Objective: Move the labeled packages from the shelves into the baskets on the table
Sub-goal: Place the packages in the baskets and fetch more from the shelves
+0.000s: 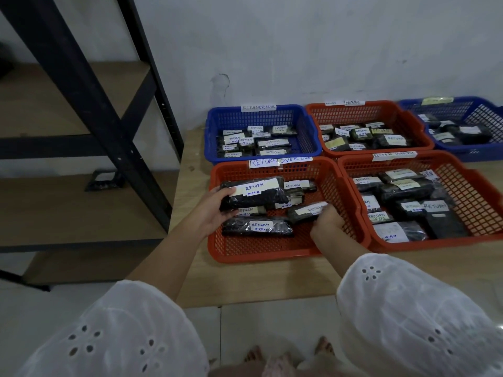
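An orange basket (272, 253) tagged "RETURN OVERDUE" stands at the near left of the table. My left hand (215, 208) grips the left end of a large dark package (261, 195) with a white "RETURN" label, held over the other packages in that basket. My right hand (326, 220) is closed on a smaller dark labeled package (304, 212) inside the same basket. Another "RETURN" package (257, 226) lies flat below my left hand. One dark package (102, 180) rests on a shelf (68, 205) of the black rack at the left.
A second orange basket (487, 210) of packages sits to the right. Behind stand a blue basket (215, 131), an orange basket (419, 126) and another blue basket (487, 110), all against the white wall. The rack's black uprights (89, 85) stand close to the table's left edge.
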`<state>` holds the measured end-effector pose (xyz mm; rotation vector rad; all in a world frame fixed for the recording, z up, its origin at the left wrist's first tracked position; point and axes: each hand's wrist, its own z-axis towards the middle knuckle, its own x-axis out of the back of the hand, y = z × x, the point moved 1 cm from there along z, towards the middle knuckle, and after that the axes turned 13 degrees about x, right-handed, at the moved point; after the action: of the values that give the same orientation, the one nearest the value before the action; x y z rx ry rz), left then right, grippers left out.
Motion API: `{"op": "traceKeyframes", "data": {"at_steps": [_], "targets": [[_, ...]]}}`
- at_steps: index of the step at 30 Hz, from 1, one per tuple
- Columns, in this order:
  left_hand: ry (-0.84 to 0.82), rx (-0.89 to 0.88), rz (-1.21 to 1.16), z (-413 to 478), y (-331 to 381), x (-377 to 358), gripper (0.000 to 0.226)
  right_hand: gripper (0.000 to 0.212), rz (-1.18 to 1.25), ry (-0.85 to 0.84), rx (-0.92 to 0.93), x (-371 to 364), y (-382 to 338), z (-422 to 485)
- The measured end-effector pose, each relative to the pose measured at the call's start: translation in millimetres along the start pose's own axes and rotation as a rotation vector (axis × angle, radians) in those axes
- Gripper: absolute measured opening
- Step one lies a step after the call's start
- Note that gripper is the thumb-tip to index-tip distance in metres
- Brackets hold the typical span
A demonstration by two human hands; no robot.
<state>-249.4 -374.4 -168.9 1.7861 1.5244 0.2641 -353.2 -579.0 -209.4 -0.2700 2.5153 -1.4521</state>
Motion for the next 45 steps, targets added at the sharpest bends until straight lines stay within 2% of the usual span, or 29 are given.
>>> {"op": "traceKeyframes", "data": {"at_steps": [1, 4, 8, 10, 14, 16, 18, 20, 22, 24, 27, 30, 33, 35, 36, 38, 40, 42, 45], "targets": [[-0.001, -0.001, -0.001, 0, 0, 0, 0.033, 0.017, 0.016, -0.051, -0.011, -2, 1, 2], [-0.009, -0.006, 0.006, 0, 0, -1, 0.032, 0.005, -0.221, -0.381, -0.112, -3, -2, -11], [-0.005, -0.013, 0.015, -3, -3, -2, 0.028, 0.011, -0.470, -0.797, -0.203, -7, 3, -26], [-0.005, -0.013, 0.018, -5, -3, -1, 0.027, 0.017, -0.618, -0.937, -0.216, -10, 6, -33], [-0.017, -0.012, 0.007, -10, -3, 3, 0.026, 0.018, -0.789, -1.005, -0.175, -16, 18, -34], [-0.017, -0.012, 0.006, -14, -2, 6, 0.024, 0.036, -0.846, -0.989, -0.108, -20, 20, -38], [-0.017, -0.011, -0.006, -17, -3, 8, 0.019, 0.059, -1.083, -0.981, 0.019, -23, 23, -41], [-0.030, -0.013, -0.017, -19, -4, 9, 0.021, 0.070, -1.332, -0.991, 0.155, -24, 23, -44], [-0.033, -0.024, -0.007, -21, -5, 7, 0.026, 0.075, -1.396, -1.004, 0.223, -25, 21, -46], [-0.029, -0.032, -0.002, -23, -5, 5, 0.026, 0.071, -1.319, -0.985, 0.228, -25, 19, -46], [-0.039, -0.019, -0.006, -25, -6, 3, 0.020, 0.060, -1.160, -0.963, 0.113, -20, 12, -45], [-0.053, -0.015, 0.019, -25, -8, 2, 0.023, 0.045, -1.075, -0.871, 0.061, -14, 4, -40], [-0.056, 0.007, 0.042, -25, -11, 1, 0.030, 0.042, -0.654, -0.772, 0.050, -9, -7, -33], [-0.053, 0.031, 0.069, -24, -15, -2, 0.030, 0.051, -0.338, -0.825, -0.068, -3, -16, -28], [-0.052, 0.043, 0.091, -23, -18, -4, 0.030, 0.055, -0.272, -0.867, -0.094, 0, -21, -25], [-0.052, 0.065, 0.164, -22, -24, -9, 0.032, 0.054, -0.321, -0.941, -0.069, 7, -28, -22], [-0.013, 0.055, 0.309, -20, -31, -14, 0.034, 0.041, -0.439, -0.998, -0.026, 12, -30, -18], [0.108, -0.096, 0.553, -18, -34, -17, 0.033, 0.030, -0.499, -0.988, -0.013, 17, -30, -13], [0.356, -0.602, 0.800, -21, -33, -14, 0.028, 0.023, -0.578, -0.934, -0.025, 28, -29, -4]]}}
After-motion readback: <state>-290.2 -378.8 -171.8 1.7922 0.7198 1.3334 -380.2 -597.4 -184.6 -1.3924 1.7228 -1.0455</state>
